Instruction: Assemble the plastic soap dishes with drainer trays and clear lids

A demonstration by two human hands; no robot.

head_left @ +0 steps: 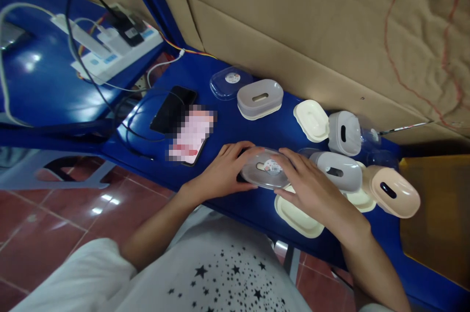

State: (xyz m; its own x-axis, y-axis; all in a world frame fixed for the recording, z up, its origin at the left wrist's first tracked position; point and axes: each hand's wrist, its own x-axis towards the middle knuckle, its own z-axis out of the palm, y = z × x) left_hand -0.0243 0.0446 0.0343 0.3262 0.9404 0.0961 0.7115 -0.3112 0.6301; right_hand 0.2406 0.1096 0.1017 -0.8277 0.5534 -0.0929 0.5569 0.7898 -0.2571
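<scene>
A clear oval lid with a round label (265,175) sits over a grey slotted box at the table's front edge. My left hand (228,171) grips its left end, thumb and fingers curved round it. At its right end my right hand (303,177) holds it, fingers on the top and side. Just beside and partly under my right hand lies a cream oval tray (299,216). Right of that hand are a grey slotted box (340,172) and a peach slotted box (396,192), with another cream tray (360,199) between and below them.
Behind stand a grey box on a cream base (260,98), a clear lid (225,83), a cream tray (312,120) and an upright grey box (344,133). Two phones, one a black phone (171,108), lie left. Cables run to a power strip (121,60). Cardboard (293,23) borders the back.
</scene>
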